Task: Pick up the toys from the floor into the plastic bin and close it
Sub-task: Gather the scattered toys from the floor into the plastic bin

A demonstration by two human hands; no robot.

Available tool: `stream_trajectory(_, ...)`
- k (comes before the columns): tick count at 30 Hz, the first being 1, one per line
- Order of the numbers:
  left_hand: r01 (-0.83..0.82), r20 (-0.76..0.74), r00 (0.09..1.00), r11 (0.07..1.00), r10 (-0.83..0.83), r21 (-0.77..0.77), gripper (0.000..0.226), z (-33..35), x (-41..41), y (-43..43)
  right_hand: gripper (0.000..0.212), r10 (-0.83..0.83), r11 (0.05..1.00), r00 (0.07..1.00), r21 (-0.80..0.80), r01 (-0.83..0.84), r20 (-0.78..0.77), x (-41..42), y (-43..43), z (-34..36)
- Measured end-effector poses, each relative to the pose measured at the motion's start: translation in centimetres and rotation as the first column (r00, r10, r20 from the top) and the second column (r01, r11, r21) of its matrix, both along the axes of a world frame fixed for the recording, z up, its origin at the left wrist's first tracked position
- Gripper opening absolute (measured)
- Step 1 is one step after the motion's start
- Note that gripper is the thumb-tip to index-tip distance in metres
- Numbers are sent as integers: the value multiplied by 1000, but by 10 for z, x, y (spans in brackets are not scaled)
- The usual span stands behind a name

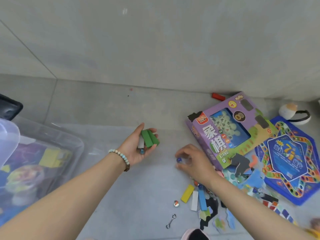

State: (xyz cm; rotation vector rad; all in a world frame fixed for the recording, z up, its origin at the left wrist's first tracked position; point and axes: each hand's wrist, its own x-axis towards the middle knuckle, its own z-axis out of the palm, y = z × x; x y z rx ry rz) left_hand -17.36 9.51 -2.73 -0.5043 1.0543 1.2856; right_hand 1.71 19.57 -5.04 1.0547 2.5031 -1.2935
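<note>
My left hand is palm-up over the grey floor, holding two green blocks, a white block and a small marble. My right hand is curled with its fingertips pinching a blue marble just above the floor. The clear plastic bin stands at the left with toys inside, and its lid leans at the far left. Loose toys lie under my right forearm: a yellow block, a white block, a blue block, a marble and puzzle pieces.
A purple chess-game box and a blue star-shaped game board lie at the right. A red block sits by the wall. A round plush toy is at far right, a metal hook near the bottom.
</note>
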Motion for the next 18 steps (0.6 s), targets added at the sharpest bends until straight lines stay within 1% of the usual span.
stream_trajectory(2, -10, 34, 999, 1000, 11, -13, 41, -2, 7, -8, 17, 4, 998, 1000, 56, -5, 8, -1, -3, -8)
stream_trajectory(4, -15, 58, 998, 1000, 17, -23, 40, -3, 14, -14, 12, -58, 995, 998, 81, 57, 10, -7, -7, -10)
stream_trajectory(5, -16, 69, 997, 999, 18, -27, 40, -2, 18, -16, 12, -147, 989, 989, 16, 147, -10, -10, -8, -7)
stream_trajectory(6, -14, 75, 997, 999, 17, -31, 40, -1, 22, -20, 13, -284, 952, 958, -126, 277, -36, -12, -8, 1)
stream_trajectory(7, -8, 72, 997, 999, 11, -34, 40, 0, 26, -23, 14, -439, 856, 897, -328, 400, -49, -12, -8, 9)
stream_trajectory(8, 0, 63, 998, 999, 2, -37, 39, 1, 31, -26, 13, -562, 715, 826, -522, 465, -34, -10, -9, 20)
stream_trajectory(9, 12, 52, 999, 999, -10, -38, 39, 3, 35, -30, 13, -627, 589, 779, -654, 475, 2, -5, -10, 29)
stream_trajectory(11, 36, 26, 999, 999, -35, -34, 39, 5, 45, -37, 16, -667, 396, 742, -811, 430, 68, 9, -17, 43)
stream_trajectory(12, 46, 17, 999, 998, -46, -32, 39, 6, 50, -42, 15, -666, 327, 739, -852, 409, 99, 17, -24, 46)
stream_trajectory(13, 56, 13, 998, 998, -56, -30, 39, 7, 54, -47, 13, -649, 311, 752, -862, 401, 116, 24, -32, 49)
stream_trajectory(14, 64, 10, 998, 998, -64, -29, 40, 8, 59, -53, 10, -599, 381, 793, -835, 398, 105, 33, -42, 49)
stream_trajectory(15, 71, 8, 997, 997, -71, -28, 40, 9, 63, -58, 6, -507, 535, 859, -754, 381, 74, 42, -52, 45)
stream_trajectory(16, 76, 4, 997, 997, -76, -26, 40, 10, 67, -64, 7, -387, 711, 920, -619, 334, 52, 52, -62, 41)
stream_trajectory(17, 80, 2, 997, 996, -80, -26, 40, 11, 70, -69, 13, -286, 835, 958, -481, 267, 36, 61, -71, 35)
stream_trajectory(18, 82, -3, 997, 996, -82, -30, 40, 11, 74, -75, 18, -233, 894, 972, -389, 224, 24, 69, -80, 27)
